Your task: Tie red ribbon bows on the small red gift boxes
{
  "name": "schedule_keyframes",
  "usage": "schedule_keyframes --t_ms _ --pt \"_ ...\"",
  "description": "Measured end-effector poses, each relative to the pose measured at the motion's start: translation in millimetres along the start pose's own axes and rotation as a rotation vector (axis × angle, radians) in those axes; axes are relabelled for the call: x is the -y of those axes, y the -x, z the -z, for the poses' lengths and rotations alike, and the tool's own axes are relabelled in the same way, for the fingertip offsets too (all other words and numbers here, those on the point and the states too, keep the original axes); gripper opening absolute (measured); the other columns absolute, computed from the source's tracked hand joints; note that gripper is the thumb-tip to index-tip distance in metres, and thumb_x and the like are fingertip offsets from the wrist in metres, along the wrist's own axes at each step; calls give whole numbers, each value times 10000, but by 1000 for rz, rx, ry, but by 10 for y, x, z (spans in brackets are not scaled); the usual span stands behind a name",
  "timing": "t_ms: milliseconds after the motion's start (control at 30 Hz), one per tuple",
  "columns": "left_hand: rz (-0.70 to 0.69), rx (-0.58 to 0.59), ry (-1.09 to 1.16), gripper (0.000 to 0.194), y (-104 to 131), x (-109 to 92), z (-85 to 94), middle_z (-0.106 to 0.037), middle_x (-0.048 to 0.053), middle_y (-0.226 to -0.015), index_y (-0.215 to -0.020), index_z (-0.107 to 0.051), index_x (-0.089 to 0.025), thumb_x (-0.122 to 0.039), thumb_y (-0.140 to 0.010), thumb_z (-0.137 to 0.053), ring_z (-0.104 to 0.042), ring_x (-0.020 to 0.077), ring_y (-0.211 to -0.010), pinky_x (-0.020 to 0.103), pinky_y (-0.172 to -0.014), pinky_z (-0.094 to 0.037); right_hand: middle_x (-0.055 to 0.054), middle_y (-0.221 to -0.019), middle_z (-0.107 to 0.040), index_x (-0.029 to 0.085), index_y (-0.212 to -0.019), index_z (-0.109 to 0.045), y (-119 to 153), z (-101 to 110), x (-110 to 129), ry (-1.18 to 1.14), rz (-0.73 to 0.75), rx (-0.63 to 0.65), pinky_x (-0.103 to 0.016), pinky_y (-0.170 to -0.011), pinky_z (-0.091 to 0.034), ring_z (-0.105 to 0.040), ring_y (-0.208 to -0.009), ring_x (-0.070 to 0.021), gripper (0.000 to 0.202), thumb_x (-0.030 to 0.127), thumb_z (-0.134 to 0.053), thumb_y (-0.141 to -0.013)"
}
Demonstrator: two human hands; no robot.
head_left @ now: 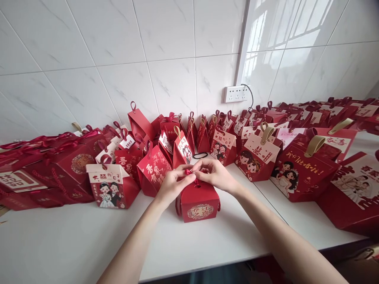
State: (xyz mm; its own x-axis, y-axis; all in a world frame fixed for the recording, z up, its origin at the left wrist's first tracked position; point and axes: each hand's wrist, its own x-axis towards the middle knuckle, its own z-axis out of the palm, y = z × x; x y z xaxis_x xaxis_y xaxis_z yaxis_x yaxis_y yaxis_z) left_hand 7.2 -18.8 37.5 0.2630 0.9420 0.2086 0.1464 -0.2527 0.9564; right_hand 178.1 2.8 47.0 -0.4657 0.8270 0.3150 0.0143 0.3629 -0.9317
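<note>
A red gift box (199, 207) with a round gold-patterned emblem stands upright near the front of the white table. Over its top, both hands meet at a red ribbon (188, 172). My left hand (177, 182) pinches the ribbon between thumb and fingers from the left. From the right, my right hand (213, 173) closes its fingertips on the same ribbon, and the two thumbs almost touch. Part of the ribbon passes down to a hole in the box's top. The fingers hide the exact shape of the ribbon between them.
Red boxes with looped handles crowd the white table (166, 252); a box with a cartoon couple (111, 189) stands left. A black ring (200, 156) lies behind my hands. Larger boxes (302, 173) fill the right. On the tiled wall is a power strip (236, 94).
</note>
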Motion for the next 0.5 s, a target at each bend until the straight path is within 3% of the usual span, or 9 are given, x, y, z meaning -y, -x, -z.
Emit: schedule_keyframes --t_ms 167,367,500 --pt "46 33 49 291 13 -8 0 -599 86 -1250 -840 -736 -173 -437 -750 -654 -538 281 -1170 322 -856 -479 -24 -747 -631 160 -756 -623 -10 11 -20 -6 13 30 -274 -656 -456 -566 -683 -134 297 453 -671 -749" --pt "114 54 235 238 16 -20 -2 -561 59 -1307 -657 -710 -167 -379 -745 -648 -565 281 -1133 320 -820 -504 -27 -769 -639 166 -766 -614 -13 6 -42 4 52 47 -293 -696 -463 -581 -722 -147 317 481 -651 -770" --pt "126 47 292 221 2 -30 -6 -540 50 -1341 -636 -697 -167 -355 -733 -635 -556 273 -1149 340 -898 -490 -33 -792 -644 171 -788 -592 -18 -11 -69 12 90 27 -306 -721 -474 -594 -747 -152 270 438 -628 -800"
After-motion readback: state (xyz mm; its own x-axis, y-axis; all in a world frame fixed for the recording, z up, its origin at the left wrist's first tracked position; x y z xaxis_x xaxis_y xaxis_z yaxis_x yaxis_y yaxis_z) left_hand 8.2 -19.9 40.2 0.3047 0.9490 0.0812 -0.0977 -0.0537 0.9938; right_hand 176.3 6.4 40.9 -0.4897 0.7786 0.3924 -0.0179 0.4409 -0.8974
